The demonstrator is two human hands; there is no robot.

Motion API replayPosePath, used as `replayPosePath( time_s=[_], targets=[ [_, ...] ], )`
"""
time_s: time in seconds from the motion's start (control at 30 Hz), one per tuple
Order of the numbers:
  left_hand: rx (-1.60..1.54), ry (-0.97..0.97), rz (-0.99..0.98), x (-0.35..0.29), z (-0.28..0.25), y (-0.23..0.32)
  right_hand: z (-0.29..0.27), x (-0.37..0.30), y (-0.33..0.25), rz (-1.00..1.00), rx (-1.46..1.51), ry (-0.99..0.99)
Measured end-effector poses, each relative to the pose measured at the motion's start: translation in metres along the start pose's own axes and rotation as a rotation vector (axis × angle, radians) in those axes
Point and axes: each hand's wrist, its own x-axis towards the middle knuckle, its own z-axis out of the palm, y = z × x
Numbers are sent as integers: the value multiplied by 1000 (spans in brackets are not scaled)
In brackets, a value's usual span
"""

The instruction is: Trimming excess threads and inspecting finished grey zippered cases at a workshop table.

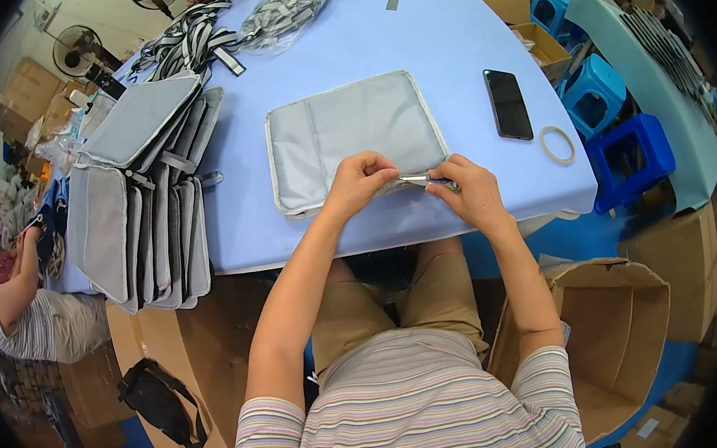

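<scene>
A grey fabric panel (368, 126) with white bound edges and a crease lies flat before me on the table. At its near edge, my right hand (472, 191) is closed round a small pair of thread snips (416, 180), with the pointed metal blades toward the left. My left hand (359, 183) pinches close to the blade tips, above the panel's near edge. What lies between its fingertips is too small to make out. Left of the panel stands a leaning stack of similar grey fabric pieces (151, 215) with white edging.
A black phone (507, 104) and a tape roll (557, 145) lie on the blue table (445, 40). Striped straps (192, 39) and a plastic bag (287, 15) sit at the back. An open carton (611, 330) stands right of me; blue stools (631, 160) beyond. A co-worker (24, 309) sits left.
</scene>
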Motion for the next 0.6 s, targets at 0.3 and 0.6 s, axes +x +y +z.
replayPosePath(
  time_s=[0.3, 0.6],
  targets=[
    [-36, 1, 3, -1, -1, 1, 0, -3, -4, 39, 25, 7],
    [-70, -5, 25, -2, -1, 1, 10, 1, -8, -38, -3, 2]
  ],
)
